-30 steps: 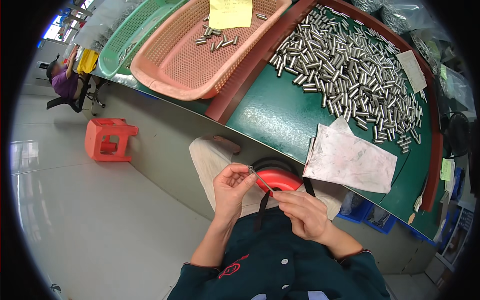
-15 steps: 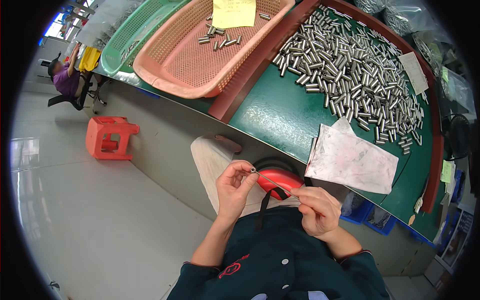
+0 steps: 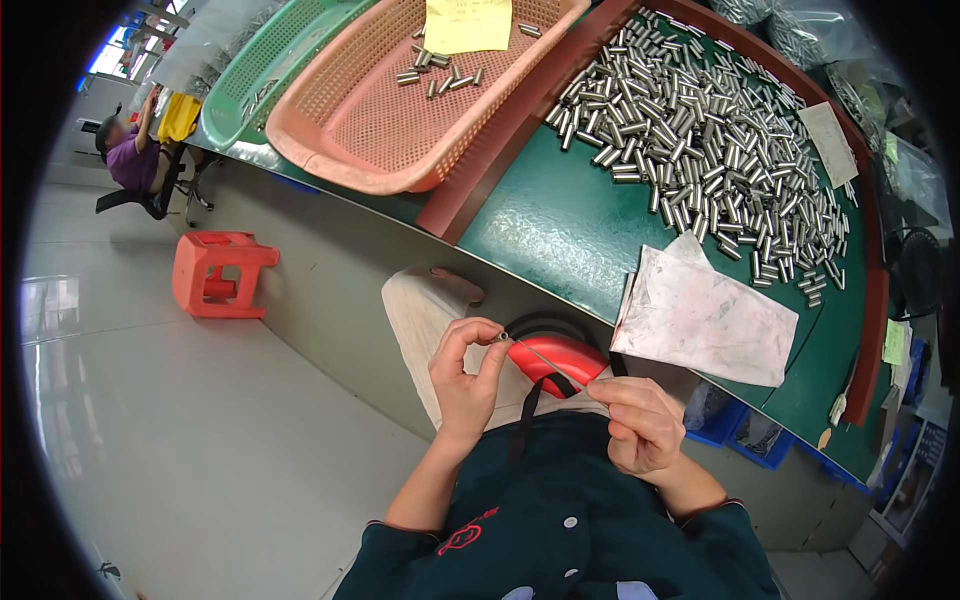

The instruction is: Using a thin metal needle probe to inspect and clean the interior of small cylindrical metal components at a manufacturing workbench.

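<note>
Over my lap, my left hand (image 3: pixel 463 380) pinches a small metal sleeve (image 3: pixel 504 337) between thumb and fingertips, its round open end showing. My right hand (image 3: pixel 643 418) grips the near end of a thin metal rod (image 3: pixel 549 361), fingers wrapped round it. The rod slants up and left, and its far tip is close to the sleeve's opening; whether it touches cannot be made out. A large heap of short shiny metal sleeves (image 3: pixel 700 140) covers the green tabletop (image 3: pixel 530 225) at the far right. A stained white cloth (image 3: pixel 705 318) lies on the table's near edge.
A pink perforated basket (image 3: pixel 350 180) holds several metal sleeves and a yellow paper note (image 3: pixel 468 24). Left of it stands a green basket (image 3: pixel 235 95). Red-brown rails (image 3: pixel 480 190) border the table. A red stool (image 3: pixel 222 275) is on the floor; a seated person (image 3: pixel 132 160) works far left.
The rod's tip has shifted slightly away from the sleeve's end, and the sleeve has tilted a little. Both hands stay in nearly the same place.
</note>
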{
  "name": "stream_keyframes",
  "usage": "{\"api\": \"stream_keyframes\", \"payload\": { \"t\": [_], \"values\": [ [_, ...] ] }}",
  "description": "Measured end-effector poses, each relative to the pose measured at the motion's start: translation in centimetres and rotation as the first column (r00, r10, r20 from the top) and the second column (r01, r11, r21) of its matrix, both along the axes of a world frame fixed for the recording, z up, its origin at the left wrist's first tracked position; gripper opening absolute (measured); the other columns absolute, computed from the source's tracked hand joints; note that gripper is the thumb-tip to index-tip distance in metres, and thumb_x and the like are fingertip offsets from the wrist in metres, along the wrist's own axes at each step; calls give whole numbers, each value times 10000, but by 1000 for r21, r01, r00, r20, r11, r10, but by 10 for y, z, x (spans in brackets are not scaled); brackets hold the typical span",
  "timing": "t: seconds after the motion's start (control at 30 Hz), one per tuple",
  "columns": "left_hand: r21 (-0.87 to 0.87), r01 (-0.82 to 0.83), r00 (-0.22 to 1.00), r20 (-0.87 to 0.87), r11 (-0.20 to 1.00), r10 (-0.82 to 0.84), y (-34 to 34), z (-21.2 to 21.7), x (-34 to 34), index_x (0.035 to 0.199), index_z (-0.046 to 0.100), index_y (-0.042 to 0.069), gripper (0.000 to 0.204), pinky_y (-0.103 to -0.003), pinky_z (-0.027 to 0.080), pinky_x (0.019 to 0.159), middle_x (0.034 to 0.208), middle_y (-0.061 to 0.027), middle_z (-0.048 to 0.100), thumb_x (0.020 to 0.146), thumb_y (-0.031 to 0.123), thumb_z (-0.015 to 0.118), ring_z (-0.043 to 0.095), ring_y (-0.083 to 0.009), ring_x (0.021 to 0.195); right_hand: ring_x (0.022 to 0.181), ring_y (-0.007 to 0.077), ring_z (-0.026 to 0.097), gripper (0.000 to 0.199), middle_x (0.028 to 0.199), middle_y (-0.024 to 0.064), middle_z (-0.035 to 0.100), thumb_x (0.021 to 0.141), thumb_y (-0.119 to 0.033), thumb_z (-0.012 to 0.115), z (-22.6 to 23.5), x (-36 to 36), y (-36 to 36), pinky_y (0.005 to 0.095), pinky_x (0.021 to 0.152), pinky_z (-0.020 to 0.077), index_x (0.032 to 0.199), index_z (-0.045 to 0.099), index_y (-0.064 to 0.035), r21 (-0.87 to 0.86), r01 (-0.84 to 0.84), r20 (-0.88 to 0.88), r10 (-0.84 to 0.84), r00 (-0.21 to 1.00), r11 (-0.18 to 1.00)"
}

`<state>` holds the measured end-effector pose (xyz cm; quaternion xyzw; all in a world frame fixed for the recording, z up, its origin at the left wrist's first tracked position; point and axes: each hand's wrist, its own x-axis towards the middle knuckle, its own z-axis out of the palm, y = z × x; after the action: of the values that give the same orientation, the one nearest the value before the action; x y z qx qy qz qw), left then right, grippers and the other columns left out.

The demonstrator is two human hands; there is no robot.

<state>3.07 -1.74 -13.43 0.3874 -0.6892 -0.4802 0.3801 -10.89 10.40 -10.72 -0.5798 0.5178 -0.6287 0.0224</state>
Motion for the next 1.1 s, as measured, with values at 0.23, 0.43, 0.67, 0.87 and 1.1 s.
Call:
{"api": "stream_keyframes", "payload": {
  "t": [0.23, 0.43, 0.67, 0.87, 1.1],
  "values": [
    [-48, 13, 999, 32, 999, -12, 3, 1, -1, 783, 541, -16, 139, -262, 440, 663, 802, -92, 566, 674, -49, 620, 544, -174, 719, 643, 276, 612, 172, 785, 209, 608, 855, -127, 511, 1, 0, -5, 314, 551, 497, 902, 432, 18, 56, -13, -13, 13, 1000, 998],
    [-91, 46, 998, 56, 995, -41, 1, 6, -3, 775, 549, -10, 140, -270, 449, 641, 791, -92, 570, 665, -51, 624, 556, -182, 710, 658, 271, 614, 138, 793, 210, 610, 842, -78, 516, 1, -1, -6, 315, 565, 496, 901, 439, 21, 89, -14, 1, 14, 1000, 996],
    [-133, 141, 986, 104, 981, -128, -4, 12, 1, 765, 556, -14, 143, -265, 444, 625, 753, -83, 568, 652, -52, 636, 552, -173, 697, 692, 273, 618, 102, 800, 219, 611, 817, 13, 498, 6, -4, -5, 317, 599, 498, 900, 440, 19, 126, -19, 115, 5, 993, 992],
    [-20, 130, 990, 61, 991, -129, -7, 6, 8, 764, 552, -23, 144, -250, 432, 626, 745, -78, 560, 654, -47, 641, 533, -163, 681, 685, 287, 619, 110, 776, 222, 611, 804, 51, 472, 11, -11, -5, 332, 602, 504, 904, 439, 19, 42, -22, 139, 16, 990, 999],
    [-19, 133, 990, 55, 991, -132, -5, 7, 4, 754, 557, -23, 139, -248, 430, 621, 737, -76, 555, 649, -49, 644, 528, -156, 673, 678, 278, 624, 145, 770, 205, 615, 778, 70, 487, 9, -7, -10, 318, 588, 506, 903, 443, 13, 116, -82, 101, 71, 992, 990]
  ]
}}
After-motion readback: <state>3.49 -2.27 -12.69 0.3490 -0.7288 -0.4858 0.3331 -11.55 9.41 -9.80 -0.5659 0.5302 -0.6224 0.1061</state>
